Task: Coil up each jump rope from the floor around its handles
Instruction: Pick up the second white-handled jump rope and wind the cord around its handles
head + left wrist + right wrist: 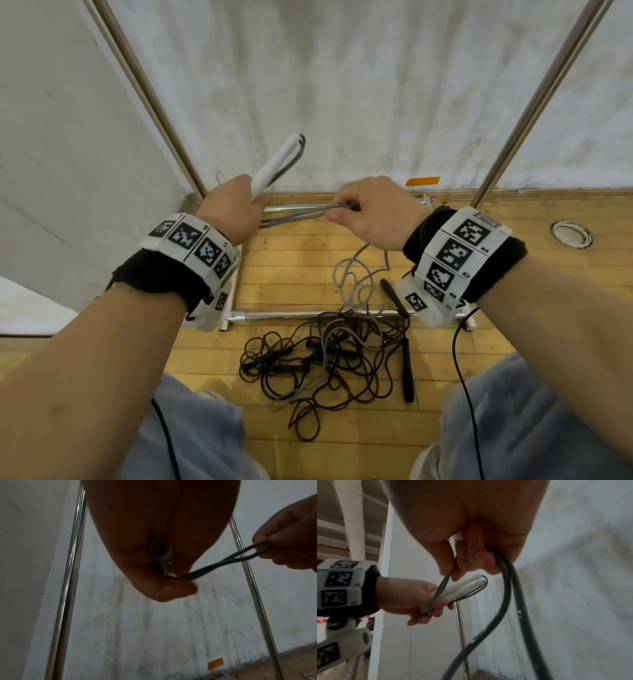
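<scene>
The left hand (233, 205) is gripping two white handles (274, 164) together, while the right hand (373, 209) fingers are pinching the grey rope (298, 216) looped between them.

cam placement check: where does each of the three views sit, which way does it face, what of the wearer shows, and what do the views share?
Head: worn on the head, faces forward and down at the wooden floor; shows both forearms, left hand, right hand, knees.
Left wrist: under the left wrist, faces along the palm toward the white backdrop; shows left hand gripping the white handles.
Right wrist: under the right wrist, faces along the fingers pinching the grey rope; left hand shows too.
Shared: all three show the white handles and grey rope.
</scene>
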